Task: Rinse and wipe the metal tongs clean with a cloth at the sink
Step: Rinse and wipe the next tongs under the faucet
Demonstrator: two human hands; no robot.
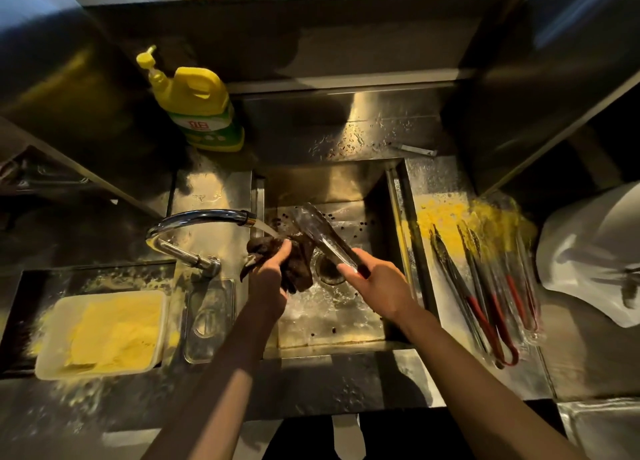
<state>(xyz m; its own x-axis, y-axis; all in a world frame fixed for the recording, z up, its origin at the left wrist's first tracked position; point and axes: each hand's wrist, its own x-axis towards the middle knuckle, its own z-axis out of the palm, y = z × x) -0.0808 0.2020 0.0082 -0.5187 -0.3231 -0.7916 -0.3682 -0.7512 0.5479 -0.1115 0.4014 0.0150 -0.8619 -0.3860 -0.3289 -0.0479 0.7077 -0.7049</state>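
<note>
My right hand (377,283) grips the handle end of a pair of metal tongs (320,234) over the steel sink (377,196), with the tips pointing up and to the left. My left hand (268,274) clutches a dark brown cloth (298,262) just left of the tongs, touching their lower half. Water runs from the curved chrome faucet (197,217) onto the cloth. The drain (327,272) shows between my two hands.
Several red-handled tongs (485,296) lie on the wet counter right of the sink amid yellow powder. A yellow detergent bottle (197,106) stands at the back left. A white tub of yellow powder (104,335) and a clear lid (207,321) sit at the left.
</note>
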